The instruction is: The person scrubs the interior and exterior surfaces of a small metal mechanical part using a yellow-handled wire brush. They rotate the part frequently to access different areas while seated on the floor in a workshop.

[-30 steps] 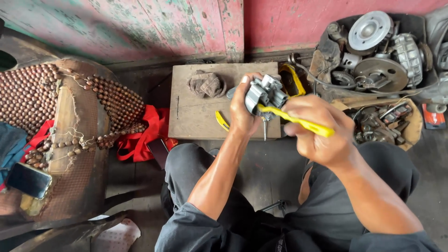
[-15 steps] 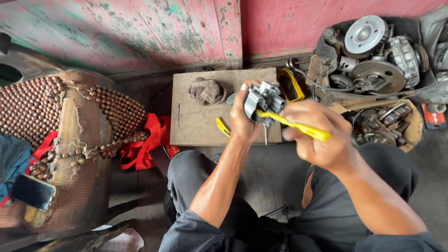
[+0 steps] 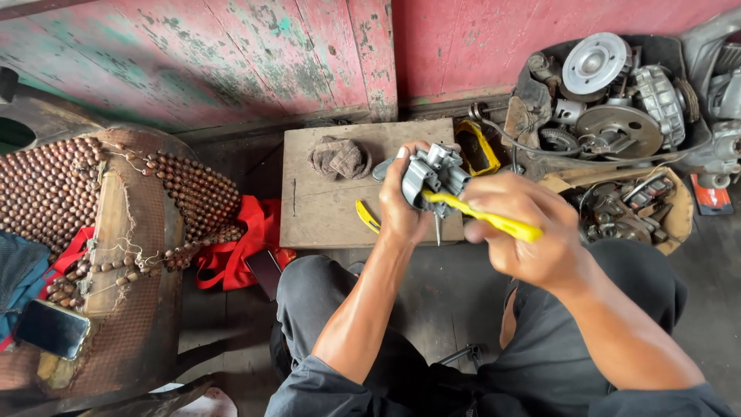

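since the earlier frame little has shifted: the right hand (image 3: 532, 232) has drawn slightly back, still fisted on the yellow tool (image 3: 482, 218), whose tip meets the carburetor (image 3: 434, 174). the left hand (image 3: 403, 202), arm raised from the lap, keeps its fingers wrapped round that grey part, above the wooden block (image 3: 324, 208). beyond lie a rag (image 3: 338, 158) and engine parts (image 3: 610, 93).

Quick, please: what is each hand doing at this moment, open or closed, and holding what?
Left hand: closed around a grey metal part.
Right hand: closed on a yellow-handled tool set against that part.
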